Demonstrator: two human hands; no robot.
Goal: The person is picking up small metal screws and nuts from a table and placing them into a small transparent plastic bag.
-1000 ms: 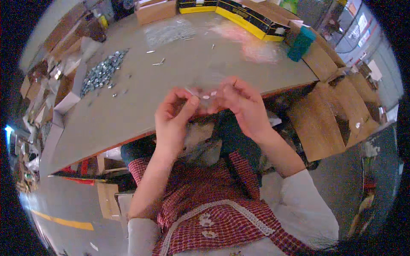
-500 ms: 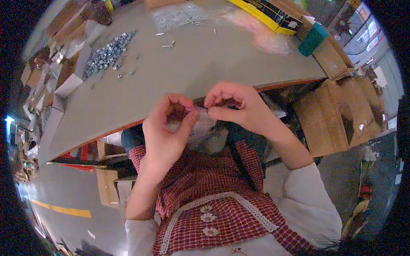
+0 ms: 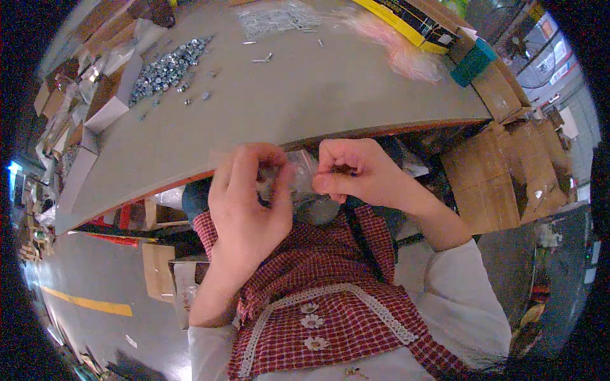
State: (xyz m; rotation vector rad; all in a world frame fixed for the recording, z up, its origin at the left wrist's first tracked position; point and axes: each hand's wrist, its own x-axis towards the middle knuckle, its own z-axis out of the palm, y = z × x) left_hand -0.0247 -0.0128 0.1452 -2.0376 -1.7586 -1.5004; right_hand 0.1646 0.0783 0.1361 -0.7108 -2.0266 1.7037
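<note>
The left hand (image 3: 251, 203) and the right hand (image 3: 352, 174) both pinch a small clear bag (image 3: 298, 178), held up near the edge of the grey worktop (image 3: 305, 95). What is inside is too small to see. Far off lies a pile of shiny nuts (image 3: 166, 63).

Grey tabletop (image 3: 305, 95) with orange-red front edge. Silver nuts (image 3: 166, 63) piled far left. Clear plastic bag (image 3: 298, 181) between the hands. Red-and-white checked apron (image 3: 324, 298), white lace trim, white flower buttons. Yellow-black box (image 3: 413, 19), teal box (image 3: 473, 61), brown cardboard boxes (image 3: 502, 178). Yellow stripe on grey floor (image 3: 89, 303).
</note>
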